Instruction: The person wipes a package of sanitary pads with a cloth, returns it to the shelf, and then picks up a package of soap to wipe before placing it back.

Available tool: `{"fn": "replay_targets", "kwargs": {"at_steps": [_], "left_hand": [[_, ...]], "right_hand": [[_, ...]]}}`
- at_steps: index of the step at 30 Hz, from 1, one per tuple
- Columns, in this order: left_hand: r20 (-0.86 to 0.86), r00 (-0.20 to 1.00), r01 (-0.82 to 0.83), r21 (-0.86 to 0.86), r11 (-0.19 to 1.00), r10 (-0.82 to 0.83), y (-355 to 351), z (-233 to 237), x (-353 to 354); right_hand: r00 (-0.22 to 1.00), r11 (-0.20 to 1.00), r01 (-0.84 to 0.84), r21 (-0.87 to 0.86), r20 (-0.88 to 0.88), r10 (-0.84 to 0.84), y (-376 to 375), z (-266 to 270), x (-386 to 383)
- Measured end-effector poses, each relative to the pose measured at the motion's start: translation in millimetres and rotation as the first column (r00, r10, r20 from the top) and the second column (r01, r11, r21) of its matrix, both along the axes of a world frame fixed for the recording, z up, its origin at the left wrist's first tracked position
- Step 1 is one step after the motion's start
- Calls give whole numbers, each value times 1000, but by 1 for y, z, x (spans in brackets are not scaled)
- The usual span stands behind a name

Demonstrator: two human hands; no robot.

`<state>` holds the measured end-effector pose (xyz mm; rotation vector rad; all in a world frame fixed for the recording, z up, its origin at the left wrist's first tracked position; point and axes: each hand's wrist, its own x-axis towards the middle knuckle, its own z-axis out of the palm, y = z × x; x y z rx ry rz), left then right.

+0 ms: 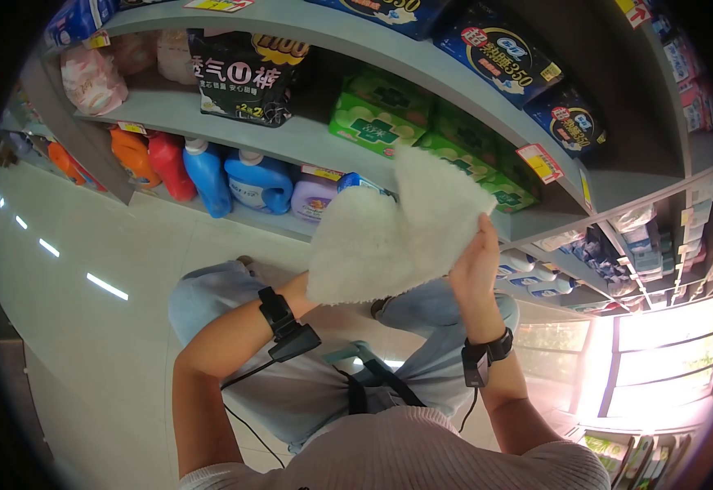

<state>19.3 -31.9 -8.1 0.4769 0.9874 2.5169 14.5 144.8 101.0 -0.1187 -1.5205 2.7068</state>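
A fluffy white cloth (373,245) is spread in front of me, folded or creased along its middle. My right hand (477,257) is closed on its right edge, with thumb and fingers pinching near the upper corner. My left hand (302,291) reaches in behind the cloth's lower left part. Only its wrist end shows, so its fingers are hidden. Just beyond the cloth stand green packages (381,114) on the middle shelf. A purple bottle (311,198) on the bottom shelf is partly covered by the cloth.
Curved grey shelving (160,114) runs across the front. Blue jugs (258,184) and red and orange bottles stand low at left. A black package (242,82) and dark blue packs (499,57) sit higher. My knees are bent near the bottom shelf, above the tiled floor (87,327).
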Motion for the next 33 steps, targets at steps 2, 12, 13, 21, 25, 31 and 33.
{"fn": "replay_targets", "kwargs": {"at_steps": [2, 12, 13, 21, 25, 31, 33], "left_hand": [[152, 981, 90, 190, 978, -119, 2, -4, -1], [386, 864, 157, 404, 901, -324, -1, -28, -1], [387, 864, 156, 404, 901, -323, -1, -28, -1], [413, 833, 237, 334, 913, -367, -6, -14, -2], [442, 792, 194, 473, 860, -422, -7, -4, 2], [300, 912, 201, 270, 942, -280, -13, 14, -4], [298, 921, 182, 242, 953, -252, -15, 11, -7]], "right_hand": [[999, 998, 38, -48, 5, -38, 8, 2, 0], [955, 961, 268, -71, -113, -275, 26, -2, -1], [948, 955, 291, -54, -118, -295, 27, -2, -1], [990, 556, 105, 825, -31, -141, -18, 39, 12], [765, 255, 78, 964, -221, 605, -47, 38, 22], [896, 363, -118, 924, -58, 440, -19, 17, 15], [906, 351, -84, 932, -75, 418, -5, 7, 12]]}}
